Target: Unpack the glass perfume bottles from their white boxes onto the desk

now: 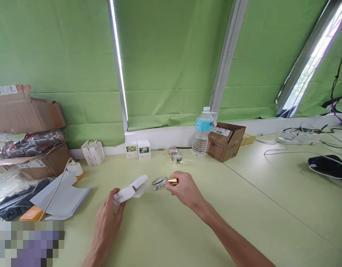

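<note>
My left hand grips a small white carton lying on its side in the air, its flaps open toward the right. Just right of that opening, my right hand pinches the gold cap of a clear glass perfume bottle, which is tilted and apart from the carton. Behind my right hand, a few small glass bottles are grouped on the table. Farther back stand two white boxes with plant pictures, one of them the right box, and some open white cartons to their left.
A large water bottle and an open brown cardboard box stand near the wall. Stacked cardboard boxes, plastic bags and white papers crowd the left side. Cables, a power strip and a black device lie at right.
</note>
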The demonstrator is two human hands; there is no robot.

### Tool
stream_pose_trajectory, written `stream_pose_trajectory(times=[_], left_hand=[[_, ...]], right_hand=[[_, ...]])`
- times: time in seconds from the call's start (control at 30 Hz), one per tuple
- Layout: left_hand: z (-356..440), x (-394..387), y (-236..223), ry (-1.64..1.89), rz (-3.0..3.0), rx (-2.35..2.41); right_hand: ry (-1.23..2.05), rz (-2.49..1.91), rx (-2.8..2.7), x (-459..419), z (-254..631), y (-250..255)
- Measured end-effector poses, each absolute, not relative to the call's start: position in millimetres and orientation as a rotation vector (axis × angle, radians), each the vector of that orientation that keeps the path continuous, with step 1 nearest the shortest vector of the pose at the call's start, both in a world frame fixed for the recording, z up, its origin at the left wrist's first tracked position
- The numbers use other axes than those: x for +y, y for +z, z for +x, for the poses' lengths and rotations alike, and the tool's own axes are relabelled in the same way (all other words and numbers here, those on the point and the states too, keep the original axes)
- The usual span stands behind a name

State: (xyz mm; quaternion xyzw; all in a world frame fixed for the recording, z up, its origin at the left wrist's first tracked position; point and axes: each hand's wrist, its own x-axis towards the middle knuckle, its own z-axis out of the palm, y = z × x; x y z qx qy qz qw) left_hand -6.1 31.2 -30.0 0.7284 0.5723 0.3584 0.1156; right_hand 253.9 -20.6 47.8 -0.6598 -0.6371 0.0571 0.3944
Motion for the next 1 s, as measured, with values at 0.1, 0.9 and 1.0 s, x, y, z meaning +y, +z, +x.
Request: stream_pose_trajectory(times=[0.1,0.9,1.0], left_hand=[[-5,35,-32,1.091,1.865,1.508],[40,28,-22,1.271,2.237,1.245],[52,8,-18,1.081,2.531,1.027]], right_hand=[[0.109,-1.722,-1.635,-18,260,45],[0.049,-1.84,-1.886,-27,240,30],[0.062,-1.835,-1.895,-29,234,31]])
